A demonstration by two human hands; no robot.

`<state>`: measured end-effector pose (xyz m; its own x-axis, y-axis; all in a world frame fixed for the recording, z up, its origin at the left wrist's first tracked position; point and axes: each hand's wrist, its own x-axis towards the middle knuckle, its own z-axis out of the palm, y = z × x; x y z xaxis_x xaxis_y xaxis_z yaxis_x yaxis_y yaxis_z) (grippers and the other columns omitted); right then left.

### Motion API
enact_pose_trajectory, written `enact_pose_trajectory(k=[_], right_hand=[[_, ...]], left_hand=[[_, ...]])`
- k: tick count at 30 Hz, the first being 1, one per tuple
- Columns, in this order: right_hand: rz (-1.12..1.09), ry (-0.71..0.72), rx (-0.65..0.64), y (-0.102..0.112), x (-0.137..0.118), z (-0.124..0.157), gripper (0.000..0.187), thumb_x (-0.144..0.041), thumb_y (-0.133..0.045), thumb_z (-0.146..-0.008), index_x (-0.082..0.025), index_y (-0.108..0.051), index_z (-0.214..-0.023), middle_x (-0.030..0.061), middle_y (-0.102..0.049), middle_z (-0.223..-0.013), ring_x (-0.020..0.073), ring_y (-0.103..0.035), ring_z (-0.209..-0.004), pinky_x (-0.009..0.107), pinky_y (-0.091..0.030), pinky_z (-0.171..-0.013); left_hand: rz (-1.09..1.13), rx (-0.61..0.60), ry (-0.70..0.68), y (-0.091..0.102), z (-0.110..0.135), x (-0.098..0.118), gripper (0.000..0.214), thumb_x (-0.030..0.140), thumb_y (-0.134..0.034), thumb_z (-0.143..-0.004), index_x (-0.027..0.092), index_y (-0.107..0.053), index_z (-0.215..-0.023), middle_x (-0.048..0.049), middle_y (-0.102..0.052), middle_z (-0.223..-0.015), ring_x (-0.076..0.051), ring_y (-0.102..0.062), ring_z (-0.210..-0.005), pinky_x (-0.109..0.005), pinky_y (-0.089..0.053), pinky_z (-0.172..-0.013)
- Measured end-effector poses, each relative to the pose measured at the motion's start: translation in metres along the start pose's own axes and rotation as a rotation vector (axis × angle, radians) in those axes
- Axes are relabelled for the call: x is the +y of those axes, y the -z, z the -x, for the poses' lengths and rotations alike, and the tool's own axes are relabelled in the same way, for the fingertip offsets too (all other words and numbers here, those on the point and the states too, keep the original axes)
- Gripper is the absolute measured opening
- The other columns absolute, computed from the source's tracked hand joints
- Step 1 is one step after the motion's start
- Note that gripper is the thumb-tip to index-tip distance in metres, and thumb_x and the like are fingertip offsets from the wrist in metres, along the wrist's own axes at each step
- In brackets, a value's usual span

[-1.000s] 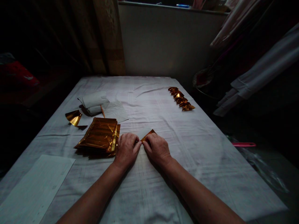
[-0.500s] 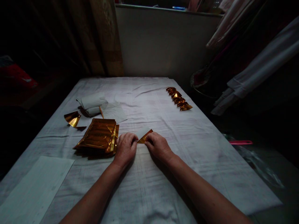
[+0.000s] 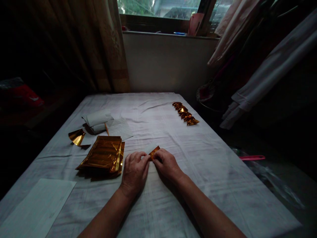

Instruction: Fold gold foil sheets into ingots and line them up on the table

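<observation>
Between my two hands is a small sheet of gold foil paper, partly folded, with a bit of its pale side showing behind. My left hand pinches its left end between thumb and fingers. On the right end, my right hand grips with curled fingertips that hide that part of the sheet. Just left of my left hand lies a thick stack of gold foil sheets. A row of several folded gold foil pieces runs along the table's far right side.
The table wears a pale checked cloth. At its left are a curled gold strip, crumpled pale paper and a white sheet. Clothes hang at the right; a pink cup stands on the windowsill.
The view has tilted up, so the window shows. The gold foil paper's pale side shows less and its gold fold is more upright. My left thumb has moved right along it.
</observation>
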<state>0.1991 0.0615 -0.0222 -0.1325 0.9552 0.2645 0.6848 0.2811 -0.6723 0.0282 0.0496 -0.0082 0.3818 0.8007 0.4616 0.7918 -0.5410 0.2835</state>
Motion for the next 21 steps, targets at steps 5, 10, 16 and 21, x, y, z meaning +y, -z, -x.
enact_pose_trajectory(k=[5,10,16,21], right_hand=[[-0.04,-0.023,0.036,-0.002,-0.002,0.001,0.012,-0.011,-0.063,-0.081,-0.021,-0.062,-0.074,0.0004,-0.063,-0.078,0.0155,-0.058,-0.076,0.027,-0.045,-0.072],[-0.138,0.022,0.041,0.003,-0.001,0.002,0.011,-0.013,-0.058,-0.083,-0.021,-0.066,-0.082,0.0022,-0.067,-0.083,0.0167,-0.061,-0.081,0.028,-0.047,-0.076],[-0.036,0.133,0.092,0.009,0.006,0.005,0.02,-0.01,-0.055,-0.08,-0.022,-0.068,-0.088,0.0045,-0.068,-0.09,0.0198,-0.061,-0.088,0.032,-0.048,-0.081],[0.105,0.159,0.114,0.01,0.014,0.003,0.043,-0.003,-0.055,-0.072,-0.023,-0.068,-0.108,0.0072,-0.067,-0.119,0.0252,-0.056,-0.114,0.041,-0.042,-0.097]], left_hand=[[-0.031,-0.064,-0.06,-0.005,-0.002,-0.002,0.019,0.021,-0.059,-0.092,0.025,-0.068,-0.108,-0.0037,-0.071,-0.104,-0.023,-0.059,-0.095,-0.041,-0.04,-0.089],[-0.083,-0.095,-0.069,-0.007,-0.012,-0.007,0.015,0.029,-0.065,-0.091,0.027,-0.07,-0.104,-0.0018,-0.071,-0.098,-0.022,-0.06,-0.091,-0.04,-0.039,-0.086],[-0.234,-0.165,-0.284,-0.004,-0.035,-0.01,0.016,0.031,-0.059,-0.095,0.022,-0.068,-0.085,-0.0018,-0.067,-0.076,-0.021,-0.059,-0.076,-0.04,-0.037,-0.082],[-0.295,-0.162,-0.437,-0.002,-0.038,-0.017,0.012,0.02,-0.054,-0.096,0.019,-0.064,-0.089,-0.0015,-0.065,-0.074,-0.02,-0.058,-0.072,-0.04,-0.039,-0.083]])
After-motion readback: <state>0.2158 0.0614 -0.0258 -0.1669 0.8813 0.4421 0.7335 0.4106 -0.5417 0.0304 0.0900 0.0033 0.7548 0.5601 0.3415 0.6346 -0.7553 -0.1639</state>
